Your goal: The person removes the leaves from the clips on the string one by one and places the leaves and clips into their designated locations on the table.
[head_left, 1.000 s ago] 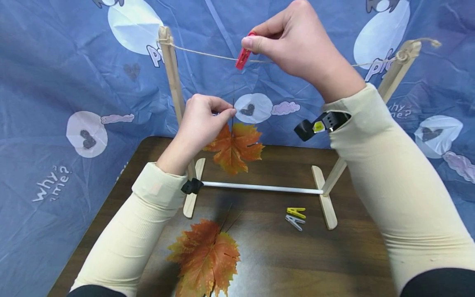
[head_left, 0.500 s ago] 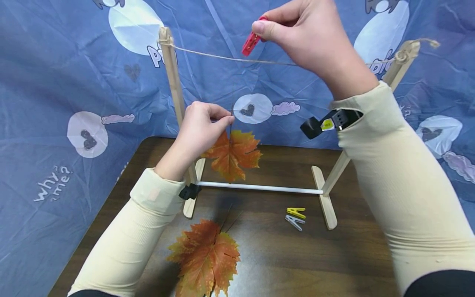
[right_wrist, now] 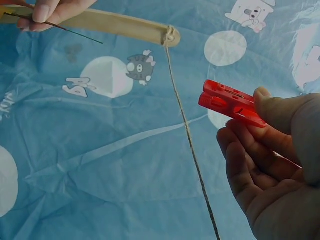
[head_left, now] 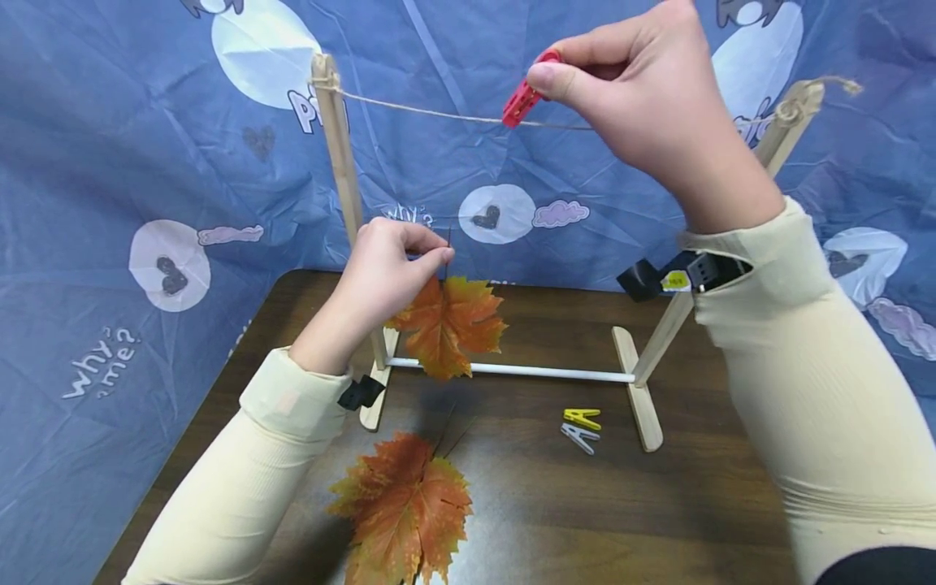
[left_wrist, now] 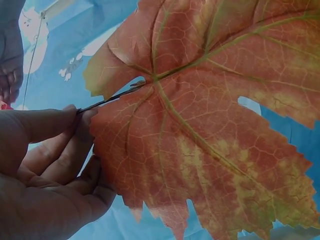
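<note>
An orange artificial maple leaf (head_left: 449, 325) hangs from my left hand (head_left: 391, 264), whose thumb and fingers pinch its thin dark stem; the left wrist view shows the veined leaf (left_wrist: 200, 115) up close. Higher and to the right, my right hand (head_left: 643, 97) pinches a red clothespin (head_left: 528, 91) by its handle end. In the head view the clothespin overlaps the twine line (head_left: 424, 112), but in the right wrist view the red clothespin (right_wrist: 232, 104) is apart from the twine (right_wrist: 187, 132). The leaf is well below the line.
Two wooden posts (head_left: 338, 154) carry the twine, joined low down by a white rod (head_left: 541, 371). More orange leaves (head_left: 409, 508) lie at the table's front. A yellow clothespin (head_left: 582, 418) and a grey clothespin (head_left: 580, 438) lie near the right foot (head_left: 638, 394). A blue printed sheet (head_left: 241, 146) hangs behind.
My left hand has lowered the leaf and shifted slightly left. My right hand has moved right with the red clothespin, which first rose above the twine and then came down again.
</note>
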`<state>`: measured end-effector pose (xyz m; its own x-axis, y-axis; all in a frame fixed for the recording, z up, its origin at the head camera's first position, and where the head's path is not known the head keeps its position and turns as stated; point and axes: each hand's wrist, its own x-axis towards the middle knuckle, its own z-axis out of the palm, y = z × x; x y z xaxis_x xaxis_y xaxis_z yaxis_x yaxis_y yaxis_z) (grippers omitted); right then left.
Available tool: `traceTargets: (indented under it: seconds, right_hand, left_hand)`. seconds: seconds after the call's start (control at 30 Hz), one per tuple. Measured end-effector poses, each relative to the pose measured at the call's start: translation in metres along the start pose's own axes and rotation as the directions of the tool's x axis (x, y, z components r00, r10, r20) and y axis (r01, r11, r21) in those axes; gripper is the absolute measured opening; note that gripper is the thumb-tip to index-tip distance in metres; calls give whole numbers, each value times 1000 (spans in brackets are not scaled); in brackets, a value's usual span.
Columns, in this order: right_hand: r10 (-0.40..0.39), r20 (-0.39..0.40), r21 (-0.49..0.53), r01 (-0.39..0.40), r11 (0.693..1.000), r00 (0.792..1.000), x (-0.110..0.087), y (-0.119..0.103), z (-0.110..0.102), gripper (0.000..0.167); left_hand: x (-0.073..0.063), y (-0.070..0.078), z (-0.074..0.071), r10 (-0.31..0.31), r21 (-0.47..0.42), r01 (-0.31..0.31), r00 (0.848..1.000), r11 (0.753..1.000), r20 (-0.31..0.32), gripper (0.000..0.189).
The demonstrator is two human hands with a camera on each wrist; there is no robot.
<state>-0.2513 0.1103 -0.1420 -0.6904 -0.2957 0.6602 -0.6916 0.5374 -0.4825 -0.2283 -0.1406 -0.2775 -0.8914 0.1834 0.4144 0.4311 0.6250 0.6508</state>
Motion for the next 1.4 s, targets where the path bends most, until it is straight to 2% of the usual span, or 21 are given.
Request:
traceTargets:
  seconds: [0.13,0.47,0.67,0.9,1.03,1.27,1.4]
  right_hand:
    - [-49,-13,-11,49,999,999,-9,1,-3,22]
    - [-69,42,72,66,995,997,-38,4,-5,18]
    - [-51,85,148,38,988,995,-59,7,0,19]
    - [-26,134,266,-11,964,991,-79,10,8,20]
    - [-6,163,275,-39,961,987,-89,15,12,23]
    - [32,167,236,-72,969,985,-100,26,16,24]
    - [48,174,249,-91,964,984,-105,30,18,23]
  left_hand:
    - [-5,-2,0,-6,-5,6,1000,1000,20,9]
    - [-17,-7,-5,-17,2,17,999,1000,37,8]
    - [-25,-8,-7,-26,2,25,998,1000,50,7]
    - [-33,-9,-5,-37,-18,38,997,999,66,7]
    - [-36,-12,-3,-39,-28,41,997,999,72,7]
    - [-39,-14,-1,-45,-32,48,995,998,85,7]
    - [-41,-14,-1,-55,-37,58,994,998,98,7]
